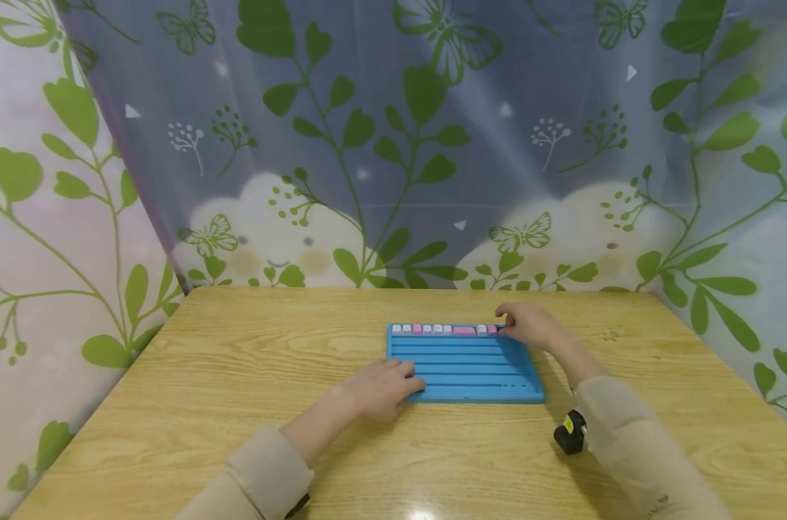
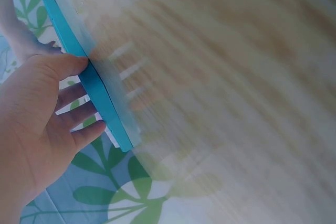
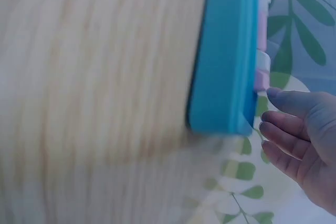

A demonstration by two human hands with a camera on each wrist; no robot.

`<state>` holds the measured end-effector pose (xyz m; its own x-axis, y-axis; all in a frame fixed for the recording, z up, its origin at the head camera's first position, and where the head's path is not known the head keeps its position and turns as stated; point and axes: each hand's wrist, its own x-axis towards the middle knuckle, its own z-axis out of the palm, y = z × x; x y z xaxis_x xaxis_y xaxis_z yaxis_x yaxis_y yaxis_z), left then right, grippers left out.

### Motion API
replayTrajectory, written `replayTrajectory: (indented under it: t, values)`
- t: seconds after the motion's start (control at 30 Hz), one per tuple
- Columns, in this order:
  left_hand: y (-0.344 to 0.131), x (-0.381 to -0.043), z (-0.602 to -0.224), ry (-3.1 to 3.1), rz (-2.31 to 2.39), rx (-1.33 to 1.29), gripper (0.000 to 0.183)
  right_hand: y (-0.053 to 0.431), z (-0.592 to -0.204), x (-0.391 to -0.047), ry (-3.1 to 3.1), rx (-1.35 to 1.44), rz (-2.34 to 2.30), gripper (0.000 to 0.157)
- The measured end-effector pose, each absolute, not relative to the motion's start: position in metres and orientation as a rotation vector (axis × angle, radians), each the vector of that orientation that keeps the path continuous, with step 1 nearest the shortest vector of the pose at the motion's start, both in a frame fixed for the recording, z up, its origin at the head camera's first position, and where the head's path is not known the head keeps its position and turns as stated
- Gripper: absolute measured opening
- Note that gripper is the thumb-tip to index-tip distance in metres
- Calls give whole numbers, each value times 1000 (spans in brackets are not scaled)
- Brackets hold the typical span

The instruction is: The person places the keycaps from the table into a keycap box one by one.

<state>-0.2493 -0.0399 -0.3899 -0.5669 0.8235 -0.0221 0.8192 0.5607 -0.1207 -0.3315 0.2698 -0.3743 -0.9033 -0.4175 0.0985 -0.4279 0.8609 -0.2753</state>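
Observation:
A blue tray [image 1: 465, 365] with long parallel ridges lies on the wooden table. Pink and white keycaps [image 1: 454, 331] stand in a row along its far edge, one pink cap wider than the others. My left hand [image 1: 383, 388] holds the tray's front left corner; in the left wrist view its thumb [image 2: 73, 65] presses the blue edge, the fingers beyond it. At the far right corner is my right hand [image 1: 528, 325], close to the last pink keycap [image 3: 261, 81]. In the right wrist view its thumb tip is beside that cap, fingers loosely bent, and I see nothing between them.
The tray rests on a light wood-grain table [image 1: 270, 339]. A printed cloth [image 1: 380, 180] with green leaves and butterflies hangs behind and at both sides. A small black device [image 1: 570, 433] is worn at the right wrist.

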Motion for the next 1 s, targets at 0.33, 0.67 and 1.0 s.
replayTrajectory:
  t: [0.33, 0.67, 1.0]
  values:
    - [-40, -251, -390, -2736, 198, -1435, 31, 302, -360, -312, -3011, 685, 453, 25]
    - [-38, -250, -391, -2726, 220, -1445, 31, 328, -361, -289, -3213, 689, 438, 19]
    - [-37, -249, -390, -2753, 204, -1430, 32, 337, -358, -273, -3400, 596, 544, 14]
